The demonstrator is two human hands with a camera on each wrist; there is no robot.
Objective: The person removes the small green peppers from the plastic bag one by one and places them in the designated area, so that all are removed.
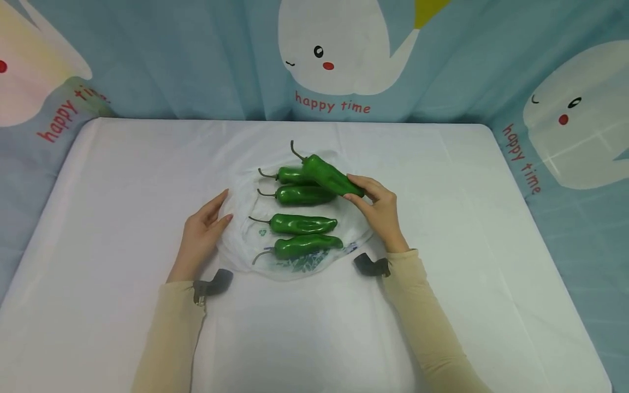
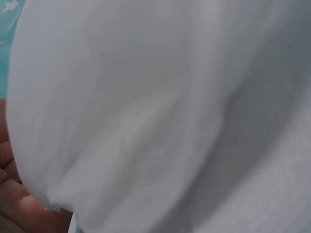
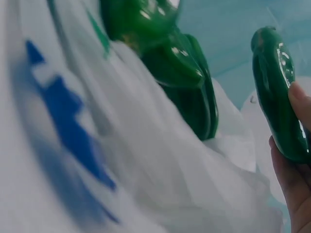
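In the left-wrist view, the white bag (image 1: 241,245) hides most of the left hand (image 1: 200,229); the head view shows its thumb and fingers apart at the bag's left edge, though whether they pinch it cannot be told. The right-wrist view cuts off part of the held pepper (image 1: 326,172). Its long axis runs diagonally above the bag, stem away and leftward, covering parts of 2 of the 4 other peppers (image 1: 303,224). The right hand (image 1: 379,210), reaching in from the right, pinches its tip end between thumb and fingers.
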